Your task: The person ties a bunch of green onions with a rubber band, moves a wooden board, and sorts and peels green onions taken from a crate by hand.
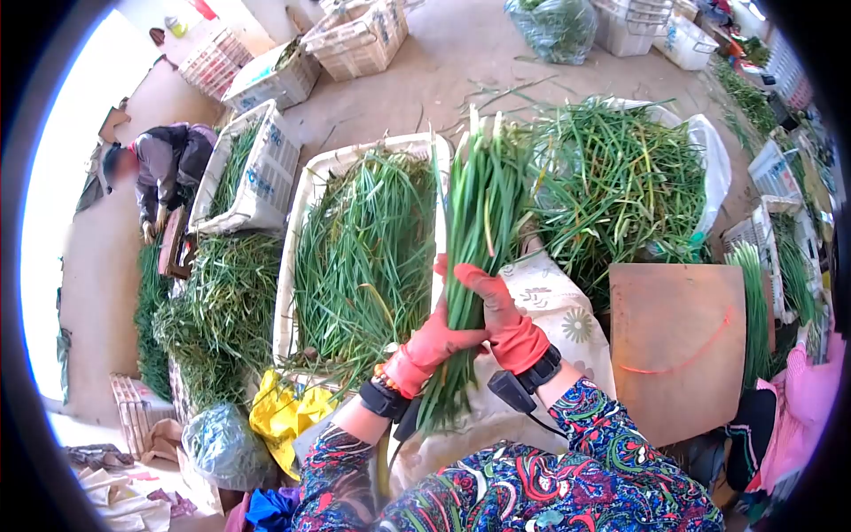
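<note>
A thick bunch of garlic chives (486, 204) stands nearly upright in front of me, pale cut ends up and green leaf tips hanging down. Both hands wear red gloves. My left hand (427, 348) is wrapped round the lower part of the bunch. Higher up on its right side, my right hand (503, 321) grips it too, fingers curled round the leaves. Beneath the hands a patterned pale cloth (567, 328) covers my lap. Left of the bunch is a white crate (285, 297) filled with loose chives; to the right lies a large heap of chives (620, 177).
A brown board (678, 355) sits at my right, beside an upright chive bundle (752, 310). A yellow bag (285, 412) lies at my lower left. Another person (173, 164) bends over greens at far left. White crates (359, 40) stand at the back, near a bagged bundle (554, 31).
</note>
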Demonstrator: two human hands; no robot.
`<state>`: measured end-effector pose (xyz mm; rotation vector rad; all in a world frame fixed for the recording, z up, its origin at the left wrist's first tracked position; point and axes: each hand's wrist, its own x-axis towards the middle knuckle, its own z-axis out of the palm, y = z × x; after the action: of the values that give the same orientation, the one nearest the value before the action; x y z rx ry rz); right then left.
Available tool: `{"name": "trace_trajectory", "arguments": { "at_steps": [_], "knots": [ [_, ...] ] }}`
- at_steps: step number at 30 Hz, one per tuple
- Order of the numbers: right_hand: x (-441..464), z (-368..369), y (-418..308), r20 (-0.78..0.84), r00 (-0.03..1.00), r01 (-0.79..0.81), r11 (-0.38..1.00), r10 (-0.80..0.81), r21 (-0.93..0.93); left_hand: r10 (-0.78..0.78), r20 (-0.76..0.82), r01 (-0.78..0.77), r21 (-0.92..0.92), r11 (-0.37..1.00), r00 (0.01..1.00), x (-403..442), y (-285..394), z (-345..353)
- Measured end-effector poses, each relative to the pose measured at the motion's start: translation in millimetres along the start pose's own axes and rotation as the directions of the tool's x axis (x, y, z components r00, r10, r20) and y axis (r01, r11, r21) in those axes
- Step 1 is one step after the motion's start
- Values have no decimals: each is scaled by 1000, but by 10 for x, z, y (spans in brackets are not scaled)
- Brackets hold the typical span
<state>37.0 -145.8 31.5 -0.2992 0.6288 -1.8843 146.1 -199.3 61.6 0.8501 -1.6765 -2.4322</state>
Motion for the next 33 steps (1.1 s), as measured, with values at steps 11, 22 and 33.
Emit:
{"name": "trace_trajectory", "arguments": {
  "at_steps": [11,22,33],
  "knots": [
    [21,-432,-847,-4,998,67,975,-68,214,-295,-32,296,148,944,955,-1077,-154,-442],
    [344,-1093,-1795,-387,909,128,987,-157,-100,-412,-76,416,53,908,908,-1498,-803,-612],
    [-294,-838,46,-266,873,-458,496,409,-738,-465,-189,479,36,877,865,-1362,-954,-631]
  ]
}}
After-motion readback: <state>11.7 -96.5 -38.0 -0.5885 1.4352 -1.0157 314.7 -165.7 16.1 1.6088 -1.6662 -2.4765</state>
